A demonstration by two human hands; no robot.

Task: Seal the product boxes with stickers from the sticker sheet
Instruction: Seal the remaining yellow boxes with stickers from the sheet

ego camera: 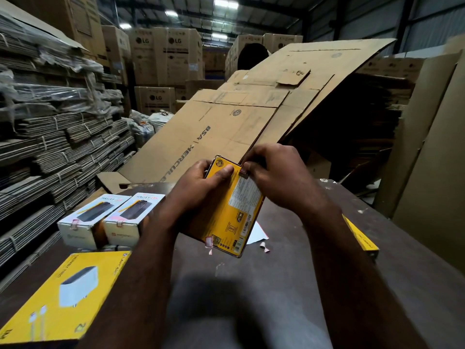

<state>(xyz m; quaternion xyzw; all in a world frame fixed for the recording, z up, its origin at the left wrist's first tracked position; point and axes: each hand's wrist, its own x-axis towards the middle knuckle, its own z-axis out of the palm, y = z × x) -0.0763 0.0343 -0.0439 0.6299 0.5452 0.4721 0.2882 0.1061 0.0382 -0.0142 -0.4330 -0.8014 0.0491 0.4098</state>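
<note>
Dim warehouse light comes from glaring white rectangular ceiling lamps [222,3] far overhead. A soft shadow pools on the near dark table [281,260]. Frame edges bend and blur.

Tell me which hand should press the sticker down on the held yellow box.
Right. The right hand has its grip on the sticker at the far edge of the yellow box; the left hand holds the box steady.
</note>
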